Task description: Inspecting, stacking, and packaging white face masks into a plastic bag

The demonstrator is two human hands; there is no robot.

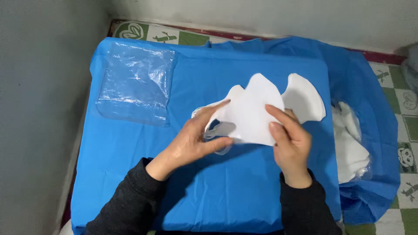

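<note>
Both hands gripping white folded fabric face mask [252, 111] above centre of blue-covered worktop [209, 187]: left hand [191, 143] pinching left edge, right hand [289, 141] pinching right. Clear plastic bags [135, 82] far left.

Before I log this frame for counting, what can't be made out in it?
- Head view: how many white masks the left hand and right hand hold; the layers overlap.
- The ear loops under the left fingers: blurred.
- The mask pile at right: partly hidden by blue cloth and clear plastic.
- Clear bags: number unclear, transparent.
</note>
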